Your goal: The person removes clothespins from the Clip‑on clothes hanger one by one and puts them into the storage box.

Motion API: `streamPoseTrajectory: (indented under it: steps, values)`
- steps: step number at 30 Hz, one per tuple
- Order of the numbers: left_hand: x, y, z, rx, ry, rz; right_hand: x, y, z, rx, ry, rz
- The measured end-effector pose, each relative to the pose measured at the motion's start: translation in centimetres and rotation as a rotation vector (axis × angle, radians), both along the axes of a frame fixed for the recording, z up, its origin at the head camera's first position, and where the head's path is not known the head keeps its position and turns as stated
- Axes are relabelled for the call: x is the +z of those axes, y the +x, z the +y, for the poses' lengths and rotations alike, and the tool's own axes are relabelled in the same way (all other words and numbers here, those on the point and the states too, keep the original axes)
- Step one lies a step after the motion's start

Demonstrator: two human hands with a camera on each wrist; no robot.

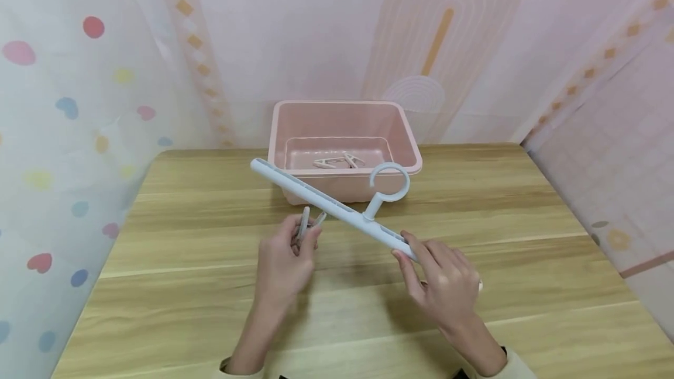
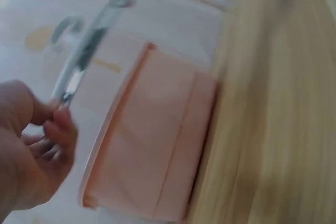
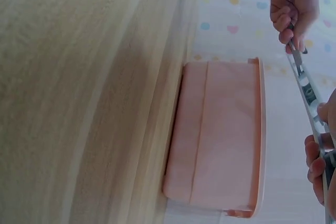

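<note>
In the head view my left hand (image 1: 284, 265) pinches a small pale clothes peg (image 1: 303, 224), its two prongs pointing up just below a light blue hanger bar (image 1: 316, 196). Thumb and fingers of my right hand (image 1: 444, 279) grip the lower right end of that bar, which slants up to the left. A ring-shaped hook (image 1: 391, 198) sticks up from the bar. The left wrist view, blurred, has my left hand (image 2: 37, 140) close to the bar (image 2: 84, 56). Fingers of my right hand (image 3: 319, 163) hold the bar in the right wrist view.
A pink plastic bin (image 1: 342, 183) stands at the table's back edge, behind the hanger. Inside it lie pale pink clothes pegs (image 1: 350, 160). The wooden table (image 1: 184, 285) meets a patterned cloth backdrop (image 1: 295, 28). A small white tip (image 1: 480, 286) shows beside my right hand.
</note>
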State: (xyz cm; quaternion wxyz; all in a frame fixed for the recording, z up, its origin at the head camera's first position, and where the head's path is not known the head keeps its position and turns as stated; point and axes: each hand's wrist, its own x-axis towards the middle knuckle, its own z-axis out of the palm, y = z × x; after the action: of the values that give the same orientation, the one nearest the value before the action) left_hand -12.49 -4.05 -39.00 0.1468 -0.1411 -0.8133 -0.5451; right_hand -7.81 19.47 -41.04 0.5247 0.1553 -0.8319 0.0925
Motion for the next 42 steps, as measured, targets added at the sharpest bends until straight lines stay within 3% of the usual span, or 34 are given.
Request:
streamPoseTrajectory:
  steps: [3, 6, 11, 15, 18, 21, 28, 31, 33, 35, 42]
  values:
    - [-0.8, 0.3, 1.0, 0.195, -0.204, 0.367, 0.0, 0.1, -0.1, -0.015, -0.002, -0.009]
    - [-1.3, 0.3, 1.6, 0.309, -0.307, 0.578, 0.1, 0.1, -0.4, -0.026, -0.009, -0.031]
    - [-1.8, -0.2, 2.3, 0.417, -0.395, 0.688, 0.3, 0.4, -0.9, -0.033, -0.024, -0.077]
    - [-1.7, -0.7, 2.5, 0.468, -0.38, 0.723, 0.4, 0.6, -1.4, -0.025, -0.043, -0.085]
    - [-1.4, -0.6, 2.6, 0.444, -0.31, 0.692, 1.0, 0.3, -1.0, -0.052, -0.059, -0.078]
    - [-1.2, -0.1, 2.8, 0.374, -0.159, 0.564, 1.8, 0.0, -0.4, -0.075, -0.072, -0.078]
    - [-1.2, 0.7, 2.8, 0.05, 0.466, -0.096, 1.3, 0.2, -0.1, -0.067, -0.102, -0.111]
    - [-1.7, 1.1, 2.9, -0.04, 0.633, -0.242, 0.8, 0.4, -0.1, -0.064, -0.119, -0.133]
    - [-2.1, 1.3, 2.9, -0.068, 0.682, -0.258, 0.6, 0.4, 0.0, -0.057, -0.123, -0.15]
    - [-2.5, 1.5, 2.9, -0.063, 0.687, -0.226, 0.4, 0.4, 0.0, -0.048, -0.127, -0.165]
    - [-3.1, 1.6, 2.0, -0.016, 0.565, 0.078, -0.2, 0.2, 0.3, -0.024, -0.124, -0.2]
